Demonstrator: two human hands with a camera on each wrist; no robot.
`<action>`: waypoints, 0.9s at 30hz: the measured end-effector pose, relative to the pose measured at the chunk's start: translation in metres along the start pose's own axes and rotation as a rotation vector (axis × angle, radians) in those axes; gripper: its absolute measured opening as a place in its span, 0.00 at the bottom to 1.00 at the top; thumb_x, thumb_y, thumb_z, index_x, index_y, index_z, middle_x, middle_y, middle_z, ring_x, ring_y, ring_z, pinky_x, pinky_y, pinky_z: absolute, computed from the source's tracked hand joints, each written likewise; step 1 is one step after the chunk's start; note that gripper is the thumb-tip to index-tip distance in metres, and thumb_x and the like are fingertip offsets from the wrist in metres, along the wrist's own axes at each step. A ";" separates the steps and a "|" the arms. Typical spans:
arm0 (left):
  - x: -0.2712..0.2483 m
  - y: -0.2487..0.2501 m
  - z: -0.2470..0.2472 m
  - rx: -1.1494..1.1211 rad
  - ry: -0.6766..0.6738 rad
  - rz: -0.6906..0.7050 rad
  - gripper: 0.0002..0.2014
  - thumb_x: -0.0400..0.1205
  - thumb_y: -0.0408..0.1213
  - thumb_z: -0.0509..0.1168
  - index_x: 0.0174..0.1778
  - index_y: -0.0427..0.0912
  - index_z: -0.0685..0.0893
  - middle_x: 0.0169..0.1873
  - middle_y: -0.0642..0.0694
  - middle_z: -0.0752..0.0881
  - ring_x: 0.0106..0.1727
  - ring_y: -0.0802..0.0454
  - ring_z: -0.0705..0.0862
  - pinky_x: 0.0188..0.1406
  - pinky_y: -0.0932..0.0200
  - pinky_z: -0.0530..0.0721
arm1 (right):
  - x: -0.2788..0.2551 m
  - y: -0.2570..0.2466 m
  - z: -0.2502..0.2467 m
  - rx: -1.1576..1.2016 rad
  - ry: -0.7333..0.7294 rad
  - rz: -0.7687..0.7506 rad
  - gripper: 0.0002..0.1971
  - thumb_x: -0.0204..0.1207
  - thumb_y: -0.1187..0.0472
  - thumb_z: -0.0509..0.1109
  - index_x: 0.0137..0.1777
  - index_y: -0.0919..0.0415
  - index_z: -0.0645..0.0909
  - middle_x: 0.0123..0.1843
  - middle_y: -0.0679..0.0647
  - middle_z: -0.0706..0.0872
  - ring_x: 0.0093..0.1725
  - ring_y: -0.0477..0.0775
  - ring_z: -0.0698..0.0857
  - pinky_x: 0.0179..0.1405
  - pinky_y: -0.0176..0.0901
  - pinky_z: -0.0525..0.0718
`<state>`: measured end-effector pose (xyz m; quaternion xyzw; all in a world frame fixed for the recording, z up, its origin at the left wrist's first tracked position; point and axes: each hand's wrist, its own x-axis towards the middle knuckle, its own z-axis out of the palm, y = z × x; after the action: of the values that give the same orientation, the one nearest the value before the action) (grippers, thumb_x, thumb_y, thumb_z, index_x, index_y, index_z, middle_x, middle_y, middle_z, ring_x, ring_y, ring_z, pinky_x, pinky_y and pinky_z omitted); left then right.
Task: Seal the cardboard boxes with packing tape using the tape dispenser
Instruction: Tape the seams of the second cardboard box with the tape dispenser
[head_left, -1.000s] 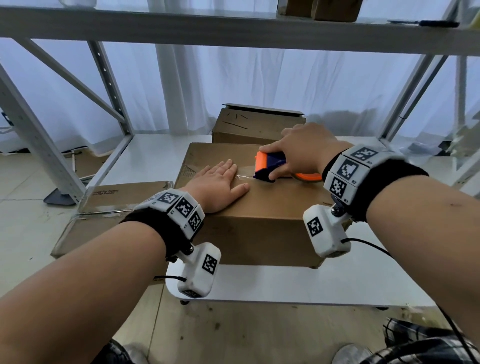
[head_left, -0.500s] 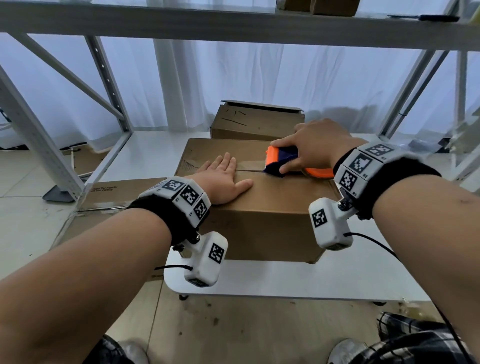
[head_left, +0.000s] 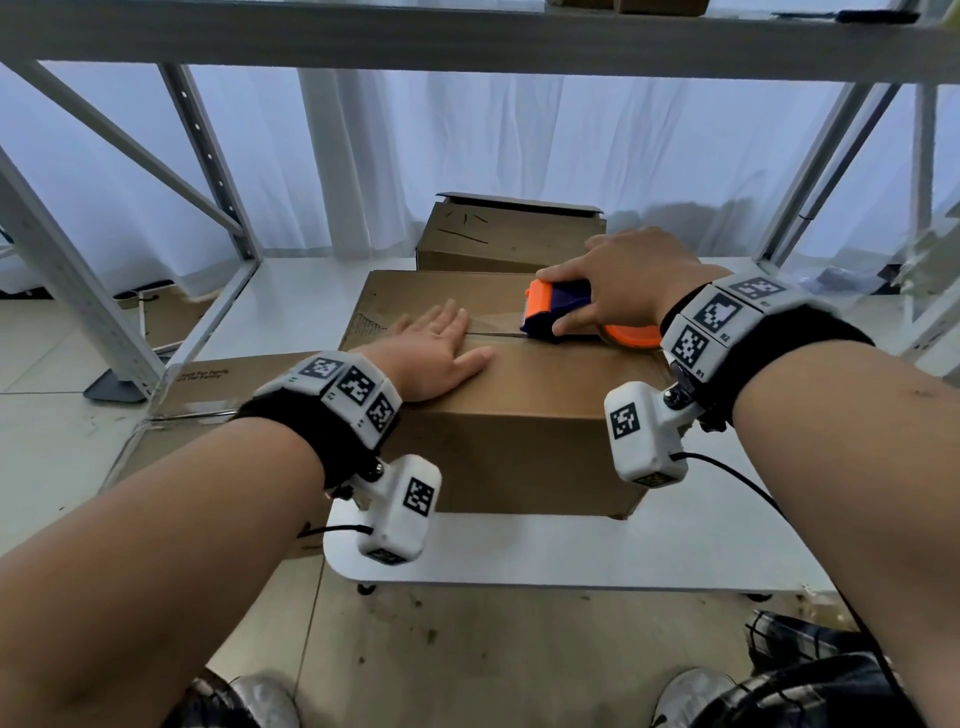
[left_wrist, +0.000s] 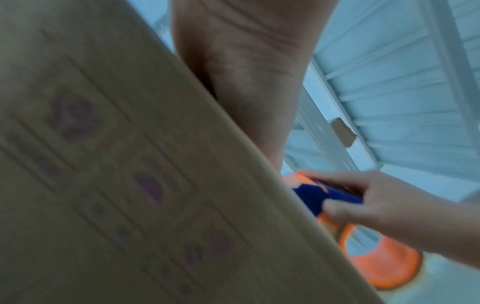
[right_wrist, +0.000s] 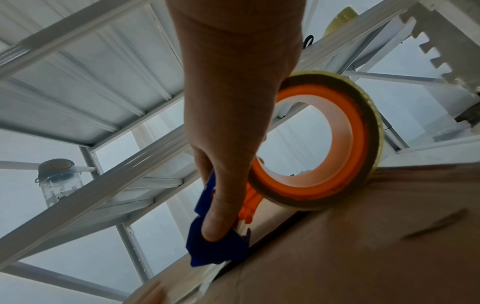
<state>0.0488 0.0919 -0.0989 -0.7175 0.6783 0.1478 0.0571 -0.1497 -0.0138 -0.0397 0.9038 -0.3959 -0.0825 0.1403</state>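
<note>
**Tape dispenser pressed on the box seam**

The orange-and-blue tape dispenser (head_left: 558, 312) sits on top of the near cardboard box (head_left: 519, 415), over its centre seam, with the tape roll (right_wrist: 319, 144) resting on the box top behind the blue head. The right hand (head_left: 623, 280) makes the grip: fingers curl over the dispenser's top and the thumb presses its near side, clamped on it, wrist and forearm reaching in from the right. Just beside this grip, to its left along the seam, the left hand (head_left: 436, 353) lies palm down on the box top, fingers straight and together, thumb spread toward the dispenser. Beyond the grip, a second cardboard box (head_left: 509, 234) touches the first one's far side. Both boxes stand on a white table (head_left: 519, 551) inside a grey metal shelf frame (head_left: 208, 171). Flattened cardboard (head_left: 218, 379) lies on the floor to the left of the left hand.
</note>
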 end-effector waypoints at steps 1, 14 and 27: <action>-0.003 -0.010 -0.002 0.001 0.003 -0.039 0.37 0.84 0.63 0.39 0.84 0.46 0.39 0.83 0.48 0.38 0.84 0.54 0.39 0.81 0.51 0.38 | 0.000 0.000 0.000 0.006 0.003 0.000 0.36 0.69 0.25 0.61 0.78 0.31 0.62 0.65 0.53 0.78 0.64 0.59 0.77 0.51 0.48 0.68; 0.009 0.029 0.002 0.016 -0.019 -0.073 0.41 0.82 0.67 0.39 0.84 0.44 0.37 0.83 0.47 0.37 0.83 0.53 0.38 0.82 0.50 0.38 | -0.010 -0.003 -0.001 -0.019 0.032 0.002 0.37 0.70 0.25 0.59 0.79 0.31 0.60 0.64 0.54 0.78 0.63 0.59 0.78 0.50 0.49 0.68; -0.002 -0.019 -0.002 -0.010 -0.022 -0.030 0.37 0.84 0.64 0.40 0.84 0.48 0.39 0.83 0.52 0.38 0.83 0.57 0.38 0.82 0.49 0.36 | 0.005 -0.033 -0.019 0.067 0.003 -0.014 0.38 0.68 0.25 0.62 0.78 0.32 0.62 0.70 0.54 0.77 0.68 0.61 0.75 0.60 0.52 0.72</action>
<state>0.0678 0.0946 -0.0986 -0.7263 0.6660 0.1579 0.0632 -0.1185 0.0077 -0.0325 0.9108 -0.3919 -0.0687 0.1099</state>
